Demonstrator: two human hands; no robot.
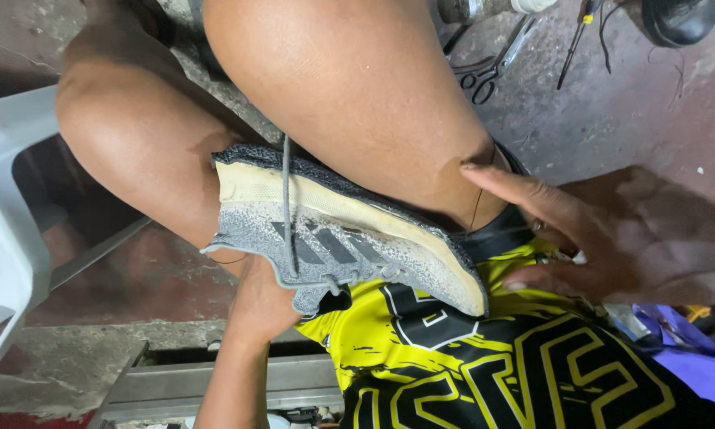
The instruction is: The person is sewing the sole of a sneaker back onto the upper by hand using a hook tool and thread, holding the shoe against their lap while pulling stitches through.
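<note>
A grey knit sneaker (338, 242) with a cream sole lies sideways on my lap, wedged against my thigh, its grey lace hanging across it. My left hand (264, 306) comes up from below and grips the sneaker's upper; the fingers are hidden under the shoe. My right hand (604, 242) is blurred, with its fingers stretched toward the shoe's far end and the forefinger resting on my thigh. A thin dark thread (478, 202) runs past that forefinger. Whether the hand pinches the thread is unclear.
Scissors (485, 75), a screwdriver (576, 40) and a black rounded object (679, 20) lie on the concrete floor beyond my knee. A white plastic chair (8, 238) stands at the left, a metal frame (214, 389) below, purple material (695, 349) at the right.
</note>
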